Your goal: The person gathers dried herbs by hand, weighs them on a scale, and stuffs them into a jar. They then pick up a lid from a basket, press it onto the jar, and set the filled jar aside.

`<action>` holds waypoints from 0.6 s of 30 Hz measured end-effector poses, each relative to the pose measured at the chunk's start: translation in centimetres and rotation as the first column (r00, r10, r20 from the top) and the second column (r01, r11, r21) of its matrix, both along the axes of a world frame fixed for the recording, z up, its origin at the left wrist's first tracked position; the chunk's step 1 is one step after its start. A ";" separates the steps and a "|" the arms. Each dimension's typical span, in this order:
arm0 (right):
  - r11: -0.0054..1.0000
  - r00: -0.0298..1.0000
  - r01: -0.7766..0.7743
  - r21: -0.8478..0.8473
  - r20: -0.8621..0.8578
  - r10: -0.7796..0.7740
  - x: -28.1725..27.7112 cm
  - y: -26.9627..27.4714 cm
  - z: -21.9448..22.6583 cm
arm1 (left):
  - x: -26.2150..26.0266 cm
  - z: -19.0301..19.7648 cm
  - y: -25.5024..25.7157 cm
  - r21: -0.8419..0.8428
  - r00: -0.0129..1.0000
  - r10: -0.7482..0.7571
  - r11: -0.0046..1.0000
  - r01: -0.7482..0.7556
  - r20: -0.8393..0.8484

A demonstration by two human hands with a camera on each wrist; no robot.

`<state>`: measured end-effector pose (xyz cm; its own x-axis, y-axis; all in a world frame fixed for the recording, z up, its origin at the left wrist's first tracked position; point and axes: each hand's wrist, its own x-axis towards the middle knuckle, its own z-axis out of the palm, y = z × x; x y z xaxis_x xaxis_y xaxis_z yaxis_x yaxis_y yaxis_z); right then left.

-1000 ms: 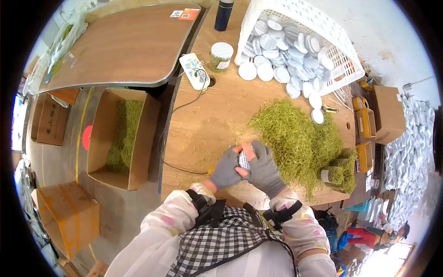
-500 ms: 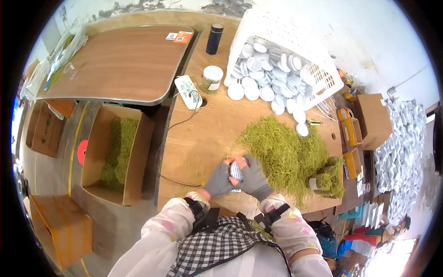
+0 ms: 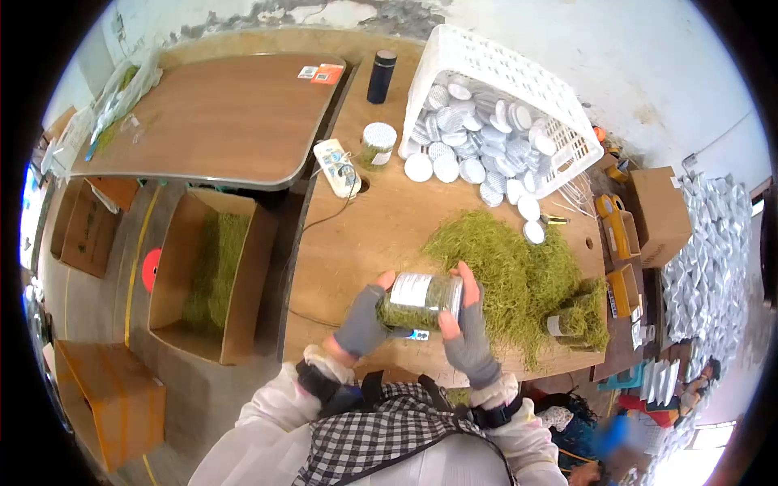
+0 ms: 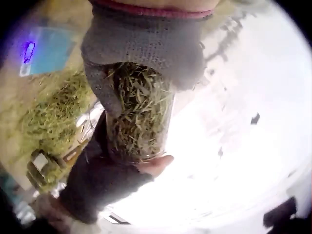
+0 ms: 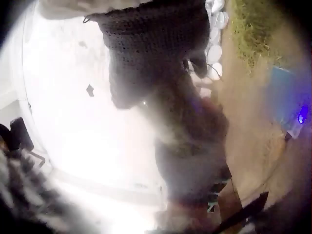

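A clear jar (image 3: 421,296) filled with green dried leaves lies on its side between both hands, its white label facing up. My left hand (image 3: 361,322), in a grey fingerless glove, grips one end. At the other end my right hand (image 3: 470,334) holds the jar with thumb and fingers. In the left wrist view the jar (image 4: 139,114) shows leaves packed against its wall, with the left hand (image 4: 141,44) curled round it. The right wrist view is blurred. A pile of leaves (image 3: 486,255) lies beyond the hands on the table.
A white basket (image 3: 519,65) of round lids lies tipped at the back. Near it stand a lidded jar (image 3: 378,146), a dark flask (image 3: 381,78) and a power strip (image 3: 338,168). Leaf-covered jars (image 3: 577,321) lie at the right. A carton (image 3: 253,283) holds leaves on the left.
The hands have moved apart and turned the jar sideways, so its label and leafy side now show where the lid end showed before. The head view has shifted.
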<state>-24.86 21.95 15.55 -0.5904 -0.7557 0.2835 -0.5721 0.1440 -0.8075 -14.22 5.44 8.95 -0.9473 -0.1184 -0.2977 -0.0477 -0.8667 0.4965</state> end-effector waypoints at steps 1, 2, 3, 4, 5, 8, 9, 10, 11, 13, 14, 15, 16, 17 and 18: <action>1.000 1.000 0.015 -0.011 -0.004 -0.015 0.0 0.0 0.6 | -0.3 0.5 0.3 -0.011 1.000 -0.015 1.000 0.015 -0.004; 0.995 0.994 0.018 -0.098 0.107 -0.007 0.3 0.2 1.1 | -0.3 0.7 0.9 -0.140 0.994 0.076 0.986 -0.086 -0.073; 0.982 0.977 0.025 -0.187 0.212 0.015 0.4 0.4 1.8 | -0.4 1.0 1.6 -0.256 0.975 0.160 0.946 -0.196 -0.157; 0.986 0.988 0.051 -0.160 0.154 -0.026 0.3 0.4 3.0 | -0.4 1.5 2.3 -0.293 0.950 0.246 0.910 -0.294 -0.191; 0.983 0.987 0.068 -0.169 0.157 -0.041 0.0 0.5 3.7 | -0.2 2.2 2.6 -0.302 0.955 0.228 0.912 -0.279 -0.191; 0.974 0.685 0.136 -0.181 0.728 0.040 -1.7 0.9 5.3 | -0.2 4.3 2.9 -0.636 0.857 0.211 0.593 -0.494 -0.470; 0.972 0.688 0.148 -0.185 0.725 0.033 -1.3 1.0 6.1 | -0.2 4.6 3.3 -0.636 0.858 0.198 0.597 -0.489 -0.474; 0.978 0.784 0.129 -0.163 0.621 0.000 -0.5 1.0 7.2 | -0.2 4.9 3.6 -0.600 0.822 0.239 0.584 -0.547 -0.516; 0.984 0.863 0.110 -0.139 0.504 -0.025 0.0 0.8 7.9 | 0.0 5.2 3.9 -0.562 0.782 0.282 0.566 -0.603 -0.555; 0.976 0.961 0.097 -0.196 0.274 -0.040 0.5 0.9 7.3 | 0.2 5.7 4.1 -0.567 0.878 0.323 0.673 -0.475 -0.352; 0.990 0.999 0.044 -0.132 0.021 -0.041 0.7 0.9 7.7 | 0.4 6.0 4.2 -0.311 0.929 0.306 0.880 -0.360 -0.210; 0.998 0.971 0.015 -0.061 -0.236 -0.029 0.9 0.9 8.0 | 0.5 6.4 4.1 -0.001 0.969 0.231 0.973 -0.232 -0.085; 0.988 0.992 0.051 -0.146 -0.105 -0.067 0.2 1.1 6.6 | 0.9 6.7 4.0 -0.039 0.979 0.194 0.980 -0.196 -0.057; 0.987 0.991 0.068 -0.145 -0.101 -0.083 0.1 1.3 6.2 | 0.9 7.3 3.8 -0.040 0.983 0.178 0.983 -0.180 -0.053; 0.993 0.937 0.095 -0.073 0.345 -0.064 -0.2 1.3 6.1 | 0.6 8.2 3.3 -0.726 0.933 0.214 0.587 -0.359 -0.289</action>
<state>-25.10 23.24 21.66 -0.7204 -0.6836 0.1172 -0.2497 0.0980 -0.9634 -13.58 8.74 17.19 -0.8459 -0.5043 0.1737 0.2739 -0.1314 0.9527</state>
